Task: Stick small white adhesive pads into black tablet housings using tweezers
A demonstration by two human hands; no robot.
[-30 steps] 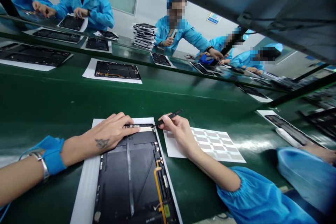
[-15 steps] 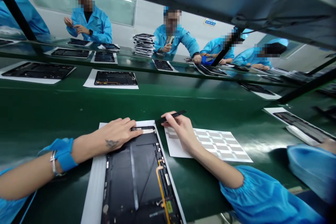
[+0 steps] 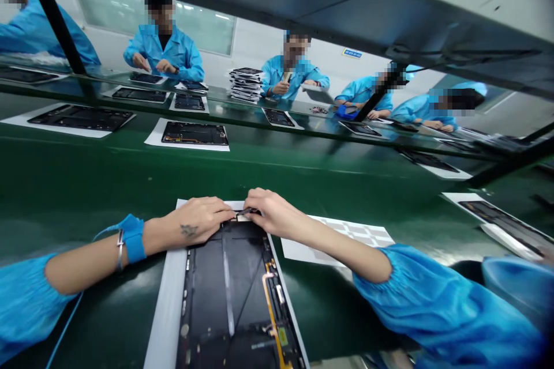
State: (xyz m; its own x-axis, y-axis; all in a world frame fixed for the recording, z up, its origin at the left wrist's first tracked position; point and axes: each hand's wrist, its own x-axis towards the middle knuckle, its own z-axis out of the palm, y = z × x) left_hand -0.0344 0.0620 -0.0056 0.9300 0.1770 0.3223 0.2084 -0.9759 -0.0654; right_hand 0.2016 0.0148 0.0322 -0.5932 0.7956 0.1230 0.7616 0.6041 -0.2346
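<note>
A black tablet housing (image 3: 246, 277) with an orange flex cable (image 3: 269, 300) lies on a white backing sheet (image 3: 162, 311) in front of me. At its far edge is a small white strip (image 3: 243, 218). My left hand (image 3: 201, 221) rests on the far left corner, thumb and fingers closed near the strip; what they hold, if anything, is hidden. My right hand (image 3: 272, 211) grips dark tweezers (image 3: 246, 211), their tips pointing left at the far edge, close to my left fingertips. A blue wrist strap (image 3: 133, 237) is around my left wrist.
Right of the housing lies a white sheet of grey stickers (image 3: 346, 232), partly under my right forearm. More housings (image 3: 194, 132) lie on sheets across the green bench (image 3: 130, 176). A shelf (image 3: 303, 0) hangs overhead. Co-workers in blue sit opposite; a blue sleeve (image 3: 515, 282) is at right.
My right hand has moved left with the tweezers, from above the sticker sheet to the housing's far edge. My left fingers have drawn together there. The view has shifted slightly.
</note>
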